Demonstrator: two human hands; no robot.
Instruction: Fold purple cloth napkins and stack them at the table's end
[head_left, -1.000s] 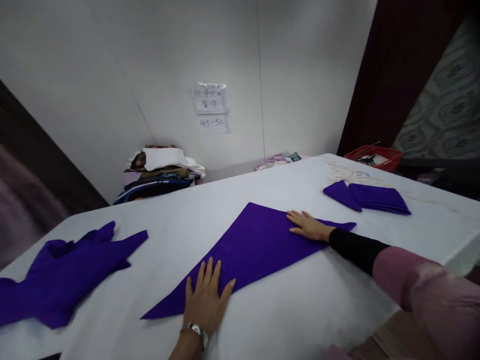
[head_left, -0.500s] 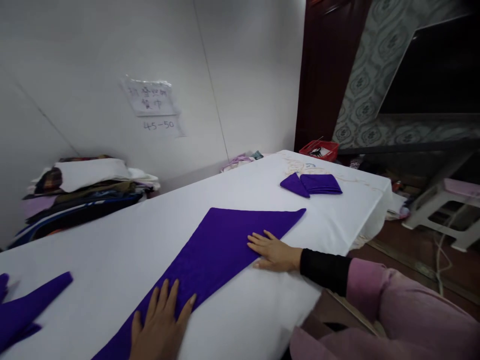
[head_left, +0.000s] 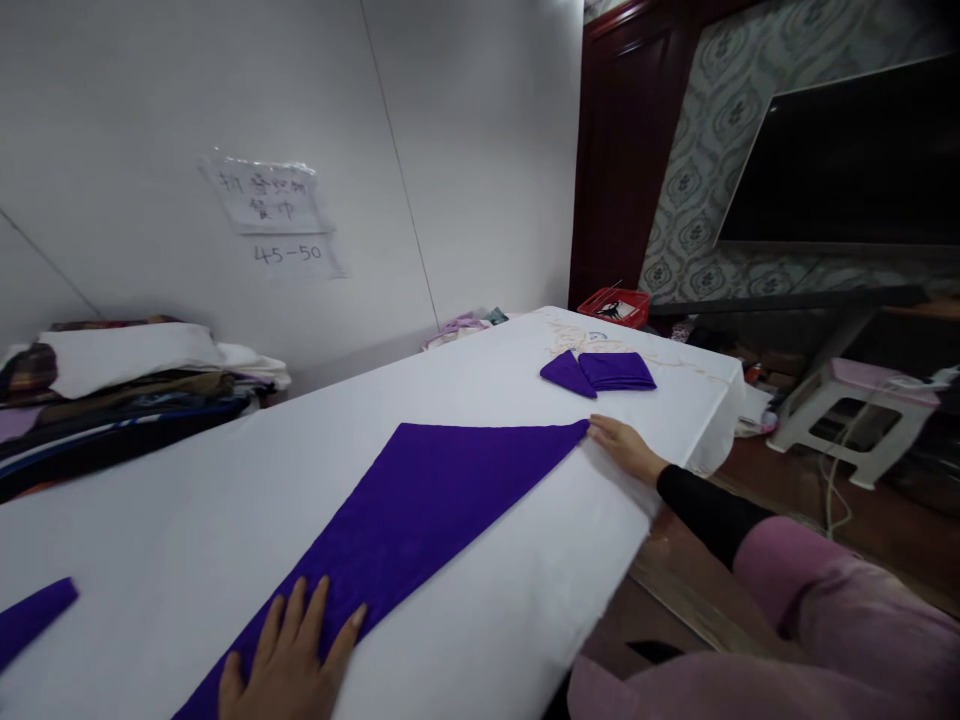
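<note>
A purple cloth napkin (head_left: 420, 500), folded into a long triangle, lies flat on the white tablecloth (head_left: 495, 620). My left hand (head_left: 289, 650) rests palm down on its near part, open with the fingers spread. At the far right tip of the cloth, my right hand (head_left: 621, 445) pinches the corner between thumb and fingers. The napkin's near left end runs out of the picture.
Folded purple napkins (head_left: 615, 371) sit farther back on the table. Another purple cloth (head_left: 34, 620) shows at the left edge. Stacked fabrics (head_left: 135, 390) stand along the wall; behind are a red basket (head_left: 615, 306) and a white stool (head_left: 855, 420).
My right hand has slid from the middle of the napkin to its far right corner and closed on it. The left hand stays flat on the cloth. The view has turned slightly right.
</note>
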